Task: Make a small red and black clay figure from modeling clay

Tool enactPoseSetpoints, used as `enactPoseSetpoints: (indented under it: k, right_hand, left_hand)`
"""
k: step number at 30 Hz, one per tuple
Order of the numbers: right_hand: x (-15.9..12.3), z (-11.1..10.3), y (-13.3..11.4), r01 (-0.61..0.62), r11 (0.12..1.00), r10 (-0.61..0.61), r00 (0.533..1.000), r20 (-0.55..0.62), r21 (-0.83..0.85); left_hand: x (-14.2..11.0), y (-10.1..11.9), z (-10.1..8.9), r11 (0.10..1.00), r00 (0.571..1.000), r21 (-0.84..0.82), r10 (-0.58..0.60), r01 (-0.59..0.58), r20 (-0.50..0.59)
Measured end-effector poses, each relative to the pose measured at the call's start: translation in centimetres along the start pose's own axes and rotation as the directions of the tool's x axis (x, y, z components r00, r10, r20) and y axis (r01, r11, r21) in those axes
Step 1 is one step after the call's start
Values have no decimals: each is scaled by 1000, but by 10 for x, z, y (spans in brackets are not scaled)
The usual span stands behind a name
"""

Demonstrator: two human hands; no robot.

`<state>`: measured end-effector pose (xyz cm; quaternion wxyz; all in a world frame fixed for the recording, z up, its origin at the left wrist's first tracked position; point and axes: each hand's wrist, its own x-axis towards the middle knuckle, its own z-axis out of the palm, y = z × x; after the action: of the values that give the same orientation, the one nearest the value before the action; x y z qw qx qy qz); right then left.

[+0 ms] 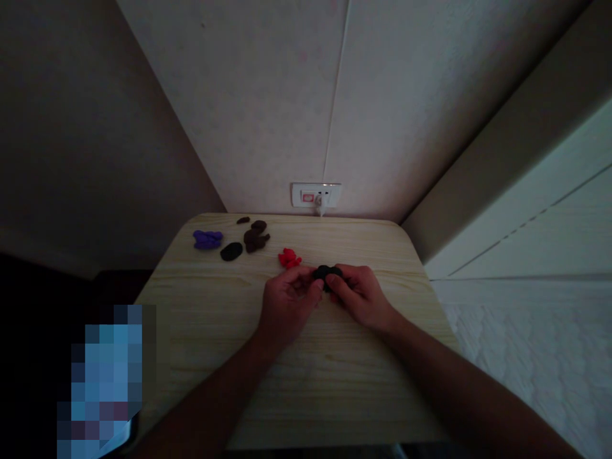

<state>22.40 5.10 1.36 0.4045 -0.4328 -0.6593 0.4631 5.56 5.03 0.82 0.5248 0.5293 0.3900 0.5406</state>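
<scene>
Two hands, forearms angled inward from the near edge of the wooden table [296,382]. Left hand [289,303]: thumb and fingers closed on the left side of a black lump [326,273]. Right hand [361,294]: thumb laid on the same lump, fingers curled behind — both hands clamped on it, above the table's middle. Red piece [289,257]: just beyond the left fingers. Farther left: brown pieces [255,240], flat black piece [232,251], purple piece [208,240].
</scene>
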Motion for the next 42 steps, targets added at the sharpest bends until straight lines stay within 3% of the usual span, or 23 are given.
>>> enactPoseSetpoints:
  k: [6,12,23,35,42]
  right_hand:
    - [0,6,0,-8,998,11,999,-45,63]
    - [2,2,-1,65,984,-68,998,11,163]
    - [2,-4,-6,147,987,-137,982,133,-71]
    - [-3,10,-6,42,989,-57,993,103,145]
    - [-5,2,-4,22,996,-33,992,124,90]
  left_hand:
    - [0,-1,-1,999,1000,-24,-20,21,7]
    - [-2,1,1,997,998,-57,-46,48,41]
    - [-7,2,-4,1000,996,-12,11,-10,90]
    - [-10,0,-6,996,988,-85,-26,40,152]
    - [-6,1,-5,998,987,-65,-2,13,162]
